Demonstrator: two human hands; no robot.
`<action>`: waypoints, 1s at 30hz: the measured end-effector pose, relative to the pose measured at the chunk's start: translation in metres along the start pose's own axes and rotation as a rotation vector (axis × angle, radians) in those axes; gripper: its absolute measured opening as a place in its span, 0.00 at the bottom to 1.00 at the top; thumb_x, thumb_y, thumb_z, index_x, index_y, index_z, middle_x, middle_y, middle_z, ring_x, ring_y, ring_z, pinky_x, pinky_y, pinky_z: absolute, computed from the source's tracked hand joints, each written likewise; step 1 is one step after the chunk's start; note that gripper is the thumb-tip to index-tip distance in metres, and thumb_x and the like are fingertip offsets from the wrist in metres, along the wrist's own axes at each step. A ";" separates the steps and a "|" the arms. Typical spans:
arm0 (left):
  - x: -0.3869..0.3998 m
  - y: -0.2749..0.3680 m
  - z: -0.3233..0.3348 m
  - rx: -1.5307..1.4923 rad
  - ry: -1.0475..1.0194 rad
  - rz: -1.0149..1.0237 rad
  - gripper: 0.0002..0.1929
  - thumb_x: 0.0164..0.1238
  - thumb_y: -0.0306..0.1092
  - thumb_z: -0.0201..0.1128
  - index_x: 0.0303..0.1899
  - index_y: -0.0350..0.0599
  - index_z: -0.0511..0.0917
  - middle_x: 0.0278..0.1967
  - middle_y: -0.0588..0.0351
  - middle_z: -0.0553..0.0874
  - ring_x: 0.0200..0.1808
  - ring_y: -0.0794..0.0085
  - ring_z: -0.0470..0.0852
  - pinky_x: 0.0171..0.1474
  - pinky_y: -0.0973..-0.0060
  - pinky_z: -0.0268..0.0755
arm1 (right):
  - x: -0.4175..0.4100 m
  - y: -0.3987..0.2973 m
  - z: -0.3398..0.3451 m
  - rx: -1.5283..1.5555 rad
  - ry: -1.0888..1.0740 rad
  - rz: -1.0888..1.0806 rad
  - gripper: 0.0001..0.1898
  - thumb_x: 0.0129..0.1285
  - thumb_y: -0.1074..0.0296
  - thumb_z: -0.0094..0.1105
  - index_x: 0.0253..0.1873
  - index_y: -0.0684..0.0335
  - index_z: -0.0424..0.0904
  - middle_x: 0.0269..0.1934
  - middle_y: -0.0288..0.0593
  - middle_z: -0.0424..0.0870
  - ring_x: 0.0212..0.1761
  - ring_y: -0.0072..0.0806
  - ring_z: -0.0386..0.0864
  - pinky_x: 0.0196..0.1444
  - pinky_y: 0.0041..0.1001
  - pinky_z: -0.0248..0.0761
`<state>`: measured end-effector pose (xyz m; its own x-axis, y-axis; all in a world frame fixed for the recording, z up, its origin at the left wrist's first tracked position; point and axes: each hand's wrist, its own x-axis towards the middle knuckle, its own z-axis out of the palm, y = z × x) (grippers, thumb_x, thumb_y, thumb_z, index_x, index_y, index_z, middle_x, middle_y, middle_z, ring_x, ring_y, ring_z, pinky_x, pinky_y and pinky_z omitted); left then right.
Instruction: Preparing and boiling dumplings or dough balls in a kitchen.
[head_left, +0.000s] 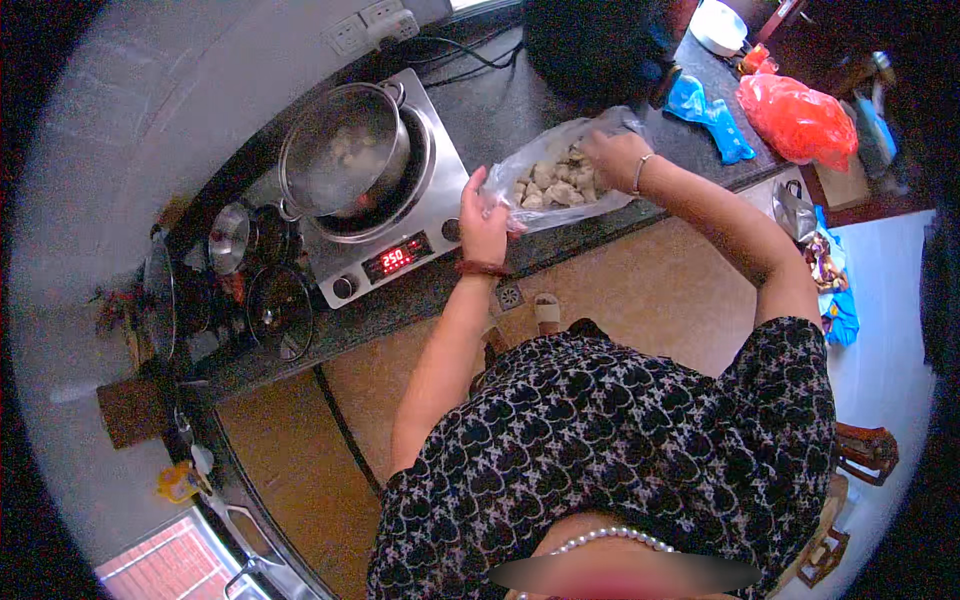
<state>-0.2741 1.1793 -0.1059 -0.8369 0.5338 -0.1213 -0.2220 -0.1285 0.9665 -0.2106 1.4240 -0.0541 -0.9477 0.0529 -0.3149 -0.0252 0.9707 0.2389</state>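
A clear plastic bag (546, 217) lies on the dark counter, with many pale dumpling-like food pieces (559, 180) inside. My left hand (484, 225) grips the bag's left edge, thumb and fingers on the film. At the bag's right end, my right hand (613, 159) reaches over the food pieces; its fingers are blurred, so whether they hold one cannot be told. To the left, a steaming metal pot (390, 150) with pale pieces in it stands on an induction cooker (450, 169), whose red display is lit.
Behind the bag stands a large black container (592, 52). A blue plastic bag (705, 116), a red plastic bag (799, 120) and a white bowl (718, 28) are at the right. Left of the cooker are a metal bowl (229, 238) and a glass lid (280, 311). Cables (465, 49) run behind.
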 end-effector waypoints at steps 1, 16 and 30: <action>-0.001 -0.001 -0.001 -0.011 0.008 0.018 0.30 0.57 0.14 0.50 0.64 0.42 0.59 0.42 0.49 0.79 0.32 0.74 0.80 0.28 0.77 0.78 | 0.002 -0.007 -0.001 0.000 0.002 -0.005 0.19 0.54 0.63 0.59 0.51 0.59 0.72 0.49 0.52 0.73 0.39 0.44 0.81 0.41 0.36 0.77; -0.007 0.000 -0.012 0.005 0.084 0.067 0.29 0.52 0.15 0.46 0.61 0.43 0.64 0.41 0.49 0.79 0.21 0.76 0.77 0.21 0.80 0.74 | 0.047 -0.065 0.022 0.346 0.136 -0.124 0.29 0.51 0.66 0.58 0.61 0.61 0.65 0.59 0.56 0.65 0.62 0.53 0.62 0.64 0.42 0.59; -0.002 -0.010 -0.017 0.017 0.069 -0.060 0.25 0.55 0.16 0.47 0.58 0.40 0.67 0.39 0.51 0.79 0.25 0.69 0.83 0.24 0.77 0.77 | 0.053 -0.083 -0.045 0.189 -0.211 -0.135 0.28 0.49 0.47 0.61 0.57 0.48 0.76 0.62 0.49 0.67 0.63 0.46 0.65 0.62 0.38 0.63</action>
<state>-0.2787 1.1651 -0.1193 -0.8549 0.4814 -0.1933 -0.2643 -0.0836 0.9608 -0.2737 1.3354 -0.0490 -0.8520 -0.0511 -0.5210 -0.0680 0.9976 0.0132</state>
